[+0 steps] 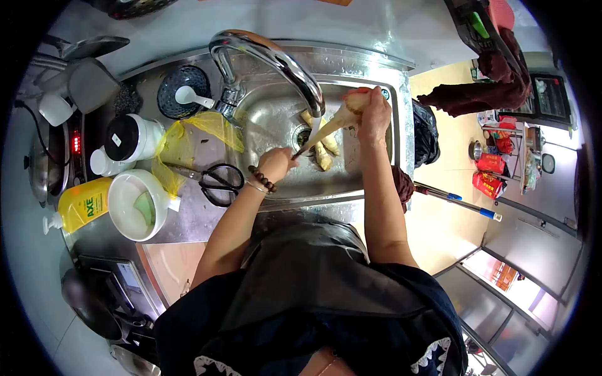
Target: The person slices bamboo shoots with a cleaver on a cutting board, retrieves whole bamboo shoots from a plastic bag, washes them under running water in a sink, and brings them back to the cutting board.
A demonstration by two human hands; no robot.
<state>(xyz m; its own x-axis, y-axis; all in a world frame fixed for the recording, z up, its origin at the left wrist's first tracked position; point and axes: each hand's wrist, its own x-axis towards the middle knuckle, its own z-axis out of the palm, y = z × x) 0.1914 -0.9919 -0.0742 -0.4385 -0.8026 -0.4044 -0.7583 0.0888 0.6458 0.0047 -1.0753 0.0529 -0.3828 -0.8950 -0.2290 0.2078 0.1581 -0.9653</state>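
At frame centre, the right hand (374, 113) grips a pale tapered bamboo shoot (331, 125) slanted under the curved steel tap (276, 62), over the steel sink (382, 156), while the left hand (276, 164) clasps a dark-handled tool against its tip.

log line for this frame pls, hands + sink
left hand: grips knife | right hand: holds bamboo shoot under faucet | sink: more shoots | scissors on counter

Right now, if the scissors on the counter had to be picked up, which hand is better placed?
Probably the left hand. It works over the sink close to the scissors, though it grips a thin tool. The right hand is farther off, holding the pale root under the faucet.
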